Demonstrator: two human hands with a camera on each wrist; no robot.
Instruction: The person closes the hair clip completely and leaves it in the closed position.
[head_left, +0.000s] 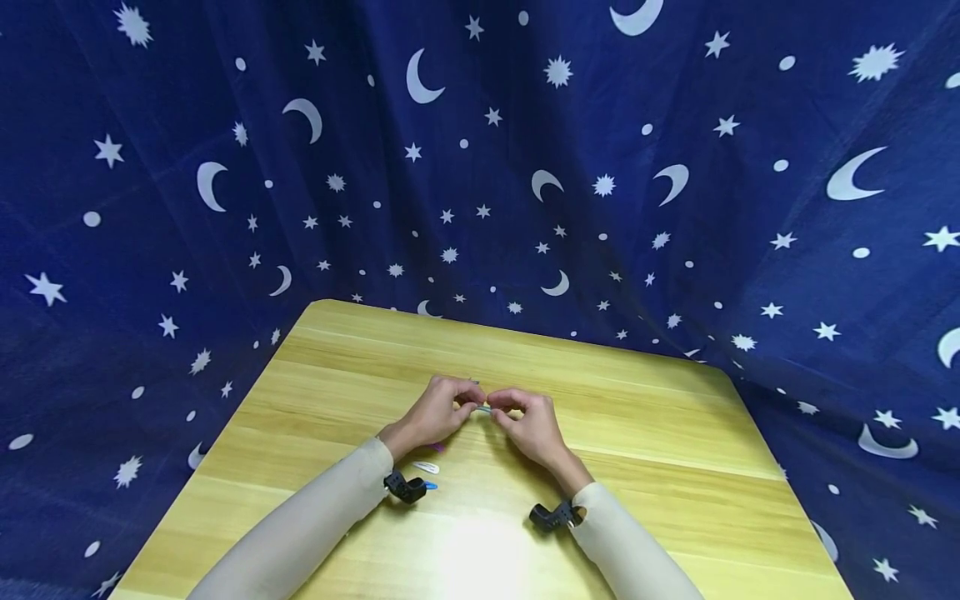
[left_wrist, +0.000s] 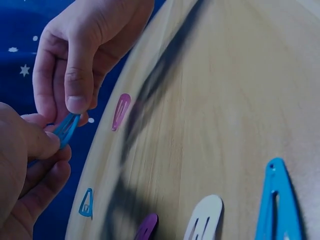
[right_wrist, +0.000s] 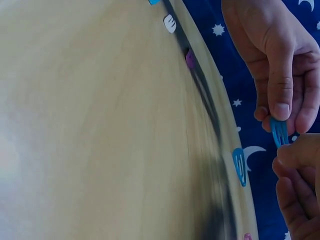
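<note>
A blue snap hair clip (left_wrist: 67,131) is stretched between both hands, above the table. My left hand (head_left: 444,409) pinches one end of it between thumb and fingers. The other end is pinched the same way by my right hand (head_left: 529,422), its thumb lying along the clip in the left wrist view. Fingertips of the two hands nearly meet, covering both ends of the clip. Beyond the hands lies another blue hair clip (right_wrist: 239,167), and a pink hair clip (left_wrist: 121,112) rests off to the right hand's side.
Near my left forearm, a purple clip (left_wrist: 146,227), a white clip (head_left: 426,467) and a larger-looking blue clip (left_wrist: 277,200) lie in a row on the wooden table (head_left: 637,467). A dark blue curtain (head_left: 480,167) with moons and stars hangs behind the table's far edge.
</note>
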